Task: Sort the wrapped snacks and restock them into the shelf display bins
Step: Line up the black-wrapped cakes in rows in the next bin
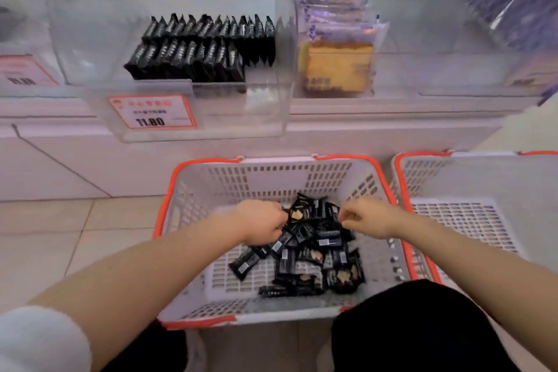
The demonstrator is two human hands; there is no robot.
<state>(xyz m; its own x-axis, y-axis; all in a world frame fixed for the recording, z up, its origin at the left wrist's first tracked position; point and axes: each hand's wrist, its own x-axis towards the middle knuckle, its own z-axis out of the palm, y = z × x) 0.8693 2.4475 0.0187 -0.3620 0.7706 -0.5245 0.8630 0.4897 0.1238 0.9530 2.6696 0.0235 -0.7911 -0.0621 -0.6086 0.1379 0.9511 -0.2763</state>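
Bright, even, diffuse light with a faint pink-purple cast; shadows are soft, only a weak one under the pile in the white basket [265, 178]. Above the basket, the clear shelf bins [211, 118] show hazy glare and smearing, and the price tag [152, 112] text is barely legible. Wide-angle bending grows toward the frame edges away from the basket; corners and near sleeve [39, 338] are blurred.

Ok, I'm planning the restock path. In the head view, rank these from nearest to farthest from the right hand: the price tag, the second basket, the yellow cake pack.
1. Second basket, just right of the right hand.
2. Yellow cake pack, up on the shelf ahead.
3. Price tag, up and far left.
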